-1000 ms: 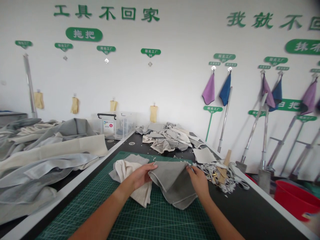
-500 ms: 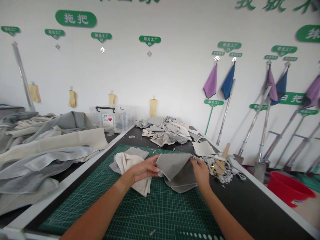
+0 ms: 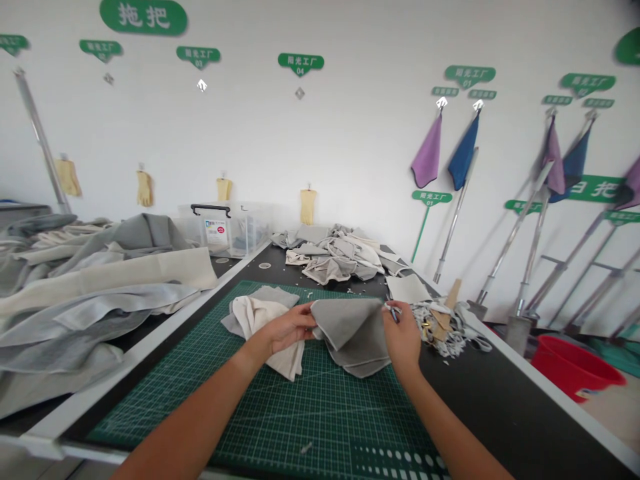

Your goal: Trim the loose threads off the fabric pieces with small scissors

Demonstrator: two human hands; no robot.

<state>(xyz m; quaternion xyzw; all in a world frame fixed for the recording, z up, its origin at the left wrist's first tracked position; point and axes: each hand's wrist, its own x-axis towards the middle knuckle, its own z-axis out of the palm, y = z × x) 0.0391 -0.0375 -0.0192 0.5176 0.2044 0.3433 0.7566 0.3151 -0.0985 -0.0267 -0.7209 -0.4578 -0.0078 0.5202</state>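
My left hand (image 3: 293,327) pinches the left edge of a grey cloth (image 3: 350,327), which hangs folded over the cutting mat. At the cloth's upper right corner is my right hand (image 3: 403,333), closed round a small metal tool that looks like snips (image 3: 395,313); most of it is hidden by the fingers. A bit of pale edging shows at those fingertips, and whether they also grip the cloth is unclear. Behind my left wrist lie a cream cloth (image 3: 255,317) and another grey cloth (image 3: 275,295). Beneath everything is the green cutting mat (image 3: 280,427).
A heap of grey cloths (image 3: 345,257) lies at the table's far end. Trimmed strips and scraps (image 3: 445,330) are piled right of my right hand. Long fabric pieces (image 3: 100,293) cover the left table, near a clear plastic box (image 3: 240,233). A red basin (image 3: 575,367) stands at right.
My right fingers have shifted slightly at the cloth's corner, and the metal tool shows more plainly in that hand. The cloth's top edge is straighter. The whole view has tilted a little downward.
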